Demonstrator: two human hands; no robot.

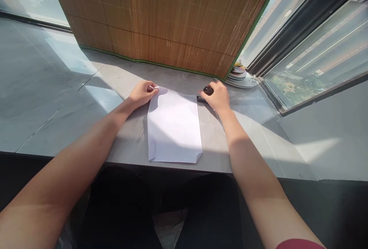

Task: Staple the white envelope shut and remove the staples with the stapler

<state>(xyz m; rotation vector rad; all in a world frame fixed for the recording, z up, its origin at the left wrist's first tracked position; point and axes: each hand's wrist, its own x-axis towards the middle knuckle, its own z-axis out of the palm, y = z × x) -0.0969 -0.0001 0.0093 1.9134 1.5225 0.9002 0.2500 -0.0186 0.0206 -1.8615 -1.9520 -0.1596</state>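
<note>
A folded white sheet of paper (173,126) lies flat on the grey stone sill (86,88), its near corners turned in. My left hand (142,93) pinches the paper's far left corner with the fingers closed on it. My right hand (219,95) rests at the paper's far right corner, fingers curled over a small dark object (207,90) that sits on the sill just beyond the sheet. What that object is cannot be told.
A bamboo blind (172,23) hangs down to the sill behind the paper. A stack of plates (240,76) stands at the back right by the window frame (301,57). The sill's front edge runs just below the paper, above my lap.
</note>
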